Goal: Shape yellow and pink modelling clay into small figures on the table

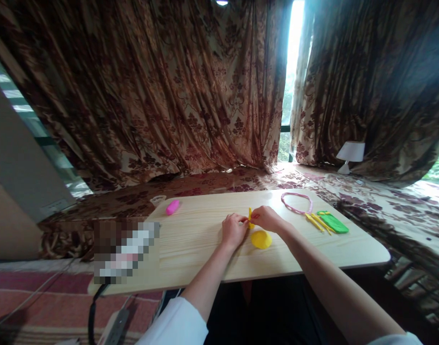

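On the pale wood tabletop [190, 249], a flat, rounded yellow piece [261, 240] lies just on the near side of the right hand [265, 219]. Slightly farther, between both hands and about equally near each, is a narrow, bright yellow strip [250, 213], its long axis pointing away from the person. The right fingertips pinch it; the left hand [235, 229] curls against it, its grip unclear. Beyond the left hand lies a pink lump [172, 207].

Floral curtains [190, 96] hang across the far side; a white-shaded lamp [352, 151] stands far right on flowered cloth [410, 215]; striped cloth [28, 292] lies near left.
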Demonstrator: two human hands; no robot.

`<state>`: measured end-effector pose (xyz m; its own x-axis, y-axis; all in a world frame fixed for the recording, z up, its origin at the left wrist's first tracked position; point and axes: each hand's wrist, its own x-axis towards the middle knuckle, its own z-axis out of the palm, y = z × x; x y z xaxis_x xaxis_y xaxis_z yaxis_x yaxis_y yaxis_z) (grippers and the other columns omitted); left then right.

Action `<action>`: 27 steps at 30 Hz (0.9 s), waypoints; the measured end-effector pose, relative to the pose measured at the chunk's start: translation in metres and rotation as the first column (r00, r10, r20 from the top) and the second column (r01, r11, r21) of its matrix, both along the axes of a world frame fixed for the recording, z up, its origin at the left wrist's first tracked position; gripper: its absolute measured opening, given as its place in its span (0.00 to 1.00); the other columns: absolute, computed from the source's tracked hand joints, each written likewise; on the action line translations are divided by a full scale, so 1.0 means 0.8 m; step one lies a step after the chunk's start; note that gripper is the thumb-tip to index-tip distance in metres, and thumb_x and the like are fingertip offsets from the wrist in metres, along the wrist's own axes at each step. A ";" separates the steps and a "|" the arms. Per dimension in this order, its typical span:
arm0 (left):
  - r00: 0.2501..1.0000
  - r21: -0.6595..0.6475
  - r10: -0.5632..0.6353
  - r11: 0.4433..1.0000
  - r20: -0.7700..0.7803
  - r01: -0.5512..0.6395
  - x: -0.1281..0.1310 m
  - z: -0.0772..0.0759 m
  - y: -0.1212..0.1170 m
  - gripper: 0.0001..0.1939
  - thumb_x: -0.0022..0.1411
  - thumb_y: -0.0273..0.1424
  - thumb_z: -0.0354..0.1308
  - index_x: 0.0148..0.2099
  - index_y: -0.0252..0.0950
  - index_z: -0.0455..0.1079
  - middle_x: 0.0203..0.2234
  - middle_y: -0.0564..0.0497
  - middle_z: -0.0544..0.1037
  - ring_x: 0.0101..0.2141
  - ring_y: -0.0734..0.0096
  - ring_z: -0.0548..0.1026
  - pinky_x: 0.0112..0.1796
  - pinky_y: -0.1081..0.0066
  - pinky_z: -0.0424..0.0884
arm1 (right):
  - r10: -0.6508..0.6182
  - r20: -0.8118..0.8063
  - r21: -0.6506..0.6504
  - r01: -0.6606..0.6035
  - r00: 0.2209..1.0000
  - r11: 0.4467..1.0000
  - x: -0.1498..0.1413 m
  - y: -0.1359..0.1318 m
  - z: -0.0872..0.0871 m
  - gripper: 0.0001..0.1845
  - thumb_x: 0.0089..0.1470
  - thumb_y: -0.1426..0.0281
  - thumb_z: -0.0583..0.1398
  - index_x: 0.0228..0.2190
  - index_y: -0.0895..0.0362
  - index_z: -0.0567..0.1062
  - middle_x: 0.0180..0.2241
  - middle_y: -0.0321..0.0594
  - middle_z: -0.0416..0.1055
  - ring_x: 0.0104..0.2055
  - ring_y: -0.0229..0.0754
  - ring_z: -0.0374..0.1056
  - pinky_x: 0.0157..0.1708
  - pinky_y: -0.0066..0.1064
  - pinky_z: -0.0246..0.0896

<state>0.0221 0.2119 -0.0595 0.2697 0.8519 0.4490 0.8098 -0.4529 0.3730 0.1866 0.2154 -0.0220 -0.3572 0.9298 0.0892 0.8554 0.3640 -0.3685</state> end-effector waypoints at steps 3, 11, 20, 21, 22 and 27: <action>1.000 -0.001 0.005 1.000 -0.008 -0.005 0.000 0.001 -0.001 0.13 0.63 0.34 0.52 0.48 0.35 0.67 0.46 0.46 0.71 0.43 0.66 0.71 0.43 0.59 0.70 | -0.004 -0.002 0.001 0.004 1.000 1.000 -0.001 -0.002 0.001 0.14 0.58 0.65 0.56 0.43 0.59 0.71 0.45 0.41 0.68 0.42 0.43 0.68 0.39 0.38 0.66; 0.999 -0.019 0.024 1.000 -0.030 -0.024 -0.002 0.002 -0.003 0.13 0.63 0.35 0.52 0.48 0.36 0.67 0.46 0.46 0.71 0.43 0.66 0.71 0.44 0.59 0.69 | -0.011 0.009 0.006 0.011 1.000 1.000 -0.005 -0.006 0.003 0.14 0.58 0.65 0.56 0.44 0.58 0.71 0.46 0.41 0.68 0.42 0.43 0.68 0.40 0.37 0.66; 0.999 -0.050 0.035 0.998 -0.020 -0.036 -0.003 0.003 -0.006 0.13 0.63 0.35 0.52 0.48 0.36 0.67 0.47 0.46 0.71 0.44 0.65 0.71 0.45 0.58 0.69 | -0.013 0.029 -0.001 0.013 1.000 1.000 -0.010 -0.007 0.007 0.14 0.58 0.66 0.56 0.44 0.58 0.70 0.46 0.42 0.68 0.43 0.43 0.67 0.40 0.38 0.66; 0.999 -0.053 0.034 0.998 -0.015 -0.034 -0.003 0.002 -0.006 0.13 0.63 0.35 0.52 0.48 0.36 0.67 0.47 0.46 0.71 0.44 0.65 0.71 0.44 0.58 0.69 | -0.013 0.029 0.000 0.013 1.000 1.000 -0.010 -0.008 0.007 0.14 0.58 0.65 0.56 0.44 0.58 0.70 0.46 0.42 0.68 0.43 0.44 0.67 0.40 0.38 0.66; 0.999 -0.055 0.033 0.998 -0.009 -0.033 -0.004 0.001 -0.006 0.13 0.63 0.35 0.52 0.48 0.36 0.67 0.47 0.46 0.71 0.44 0.65 0.71 0.44 0.58 0.69 | -0.013 0.027 0.001 0.013 1.000 1.000 -0.010 -0.009 0.008 0.14 0.58 0.65 0.57 0.44 0.58 0.70 0.46 0.42 0.68 0.43 0.44 0.67 0.40 0.38 0.66; 0.999 -0.065 0.031 0.997 0.042 -0.029 -0.010 -0.001 -0.008 0.14 0.63 0.35 0.52 0.49 0.35 0.66 0.46 0.46 0.71 0.43 0.65 0.71 0.43 0.59 0.70 | -0.017 -0.007 0.026 0.017 1.000 1.000 0.001 -0.013 0.012 0.14 0.58 0.66 0.56 0.44 0.58 0.70 0.46 0.42 0.68 0.42 0.42 0.68 0.40 0.38 0.66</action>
<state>0.0141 0.2053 -0.0601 0.2250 0.8870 0.4033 0.8051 -0.4024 0.4358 0.1874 0.2047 -0.0123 -0.3409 0.9329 0.1158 0.8589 0.3592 -0.3650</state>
